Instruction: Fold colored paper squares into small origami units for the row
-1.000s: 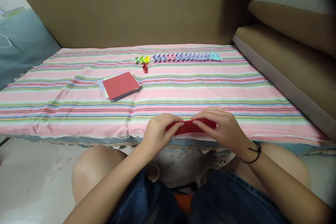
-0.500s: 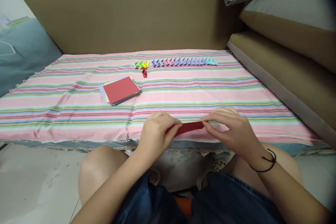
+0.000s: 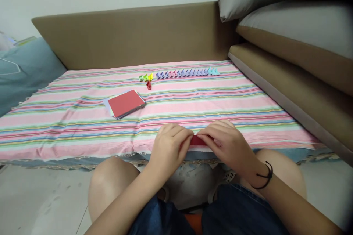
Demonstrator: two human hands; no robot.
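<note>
Hands met at the near edge of the striped cloth (image 3: pixel 68 132), directly above my knees. My left hand (image 3: pixel 169 147) and right hand (image 3: pixel 223 145) were both closed on the folded red paper (image 3: pixel 199 140), with fingers curled over it from either side. Only a short red stretch showed between them, and the rest was hidden under my fingers. The paper lay low against the cloth edge, but I could not tell whether it touched it. A black band (image 3: pixel 264 176) sat on my right wrist.

Farther back and to the left, well apart from my hands, a stack of paper sheets (image 3: pixel 125 102) lay flat on the cloth. It had a red sheet on top, and pale edges showed beneath on its left side.

Beyond the stack, a row of small folded pieces (image 3: pixel 187 72) ran across the cloth, mostly purple and pink, with light blue ones at the right end. Green and yellow pieces (image 3: pixel 145 77) continued the row at its left end. One small red folded piece (image 3: pixel 149 85) sat alone just in front of them.

A brown padded panel (image 3: pixel 132 36) stood behind the cloth. Cushions (image 3: pixel 289 25) were piled at the right, grey over brown. A blue-grey fabric (image 3: pixel 24 69) lay at the far left.
</note>
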